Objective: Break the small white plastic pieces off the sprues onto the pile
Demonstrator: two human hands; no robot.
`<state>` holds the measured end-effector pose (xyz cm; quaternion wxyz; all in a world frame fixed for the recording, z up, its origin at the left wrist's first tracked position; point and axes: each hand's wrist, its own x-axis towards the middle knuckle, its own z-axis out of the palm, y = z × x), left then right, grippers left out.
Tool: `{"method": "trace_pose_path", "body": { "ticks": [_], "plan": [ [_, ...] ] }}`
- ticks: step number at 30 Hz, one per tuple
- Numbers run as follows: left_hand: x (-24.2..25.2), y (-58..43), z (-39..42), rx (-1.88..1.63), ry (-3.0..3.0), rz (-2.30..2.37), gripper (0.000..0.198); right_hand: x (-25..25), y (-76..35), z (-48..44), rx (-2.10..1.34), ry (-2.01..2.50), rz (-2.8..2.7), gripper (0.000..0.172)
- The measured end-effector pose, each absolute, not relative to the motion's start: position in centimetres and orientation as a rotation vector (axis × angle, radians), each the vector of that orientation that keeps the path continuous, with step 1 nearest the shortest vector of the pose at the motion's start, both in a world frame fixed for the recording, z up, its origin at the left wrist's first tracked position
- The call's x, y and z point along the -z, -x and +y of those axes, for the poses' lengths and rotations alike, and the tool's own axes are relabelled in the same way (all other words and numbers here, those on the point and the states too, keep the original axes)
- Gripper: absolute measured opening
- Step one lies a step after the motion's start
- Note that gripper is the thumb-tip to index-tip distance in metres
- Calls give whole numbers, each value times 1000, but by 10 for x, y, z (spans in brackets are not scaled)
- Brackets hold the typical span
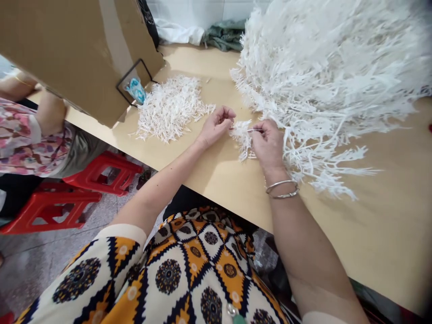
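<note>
My left hand (pixel 217 125) and my right hand (pixel 267 143) are together over the wooden table (pixel 371 225), both with fingers pinched on one white branched plastic piece (pixel 242 135) stretched between them. A huge heap of the same white branched pieces (pixel 330 76) fills the table to the right, touching my right hand. A smaller pile of short white bits (pixel 170 108) lies to the left of my left hand. My right wrist wears two metal bangles (pixel 282 189).
A big cardboard sheet (pixel 74 49) leans over the table's left end, with a black wire stand and a blue-white packet (pixel 135 89) by it. Another person in a floral top (pixel 23 139) sits at the left. Red plastic stools (pixel 101 173) stand on the floor. Cloths (pixel 222 35) lie at the back.
</note>
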<state>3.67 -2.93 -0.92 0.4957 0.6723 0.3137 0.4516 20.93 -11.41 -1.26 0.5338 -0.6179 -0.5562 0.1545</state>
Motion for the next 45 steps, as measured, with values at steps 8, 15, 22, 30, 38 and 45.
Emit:
{"method": "trace_pose_path", "body": {
  "ticks": [8,15,22,30,38,45],
  "plan": [
    [9,-44,-30,-999,-1750,750,33,1,-205,-119,-503,1489,-1318,6],
    [11,-45,-33,-862,-1922,672,48,4,-206,-120,-458,1488,-1367,5],
    [14,-45,-28,-990,-1822,704,20,11,-208,-118,-357,1523,-1431,15],
    [-2,-43,-45,-988,-1746,706,43,17,-203,-117,-246,1586,-1516,16],
    [13,-41,-41,-1021,-1624,724,53,7,-202,-122,-374,1507,-1458,13],
    [3,-35,-48,-1020,-1526,732,55,-1,-203,-123,-458,1481,-1411,11]
  ]
}}
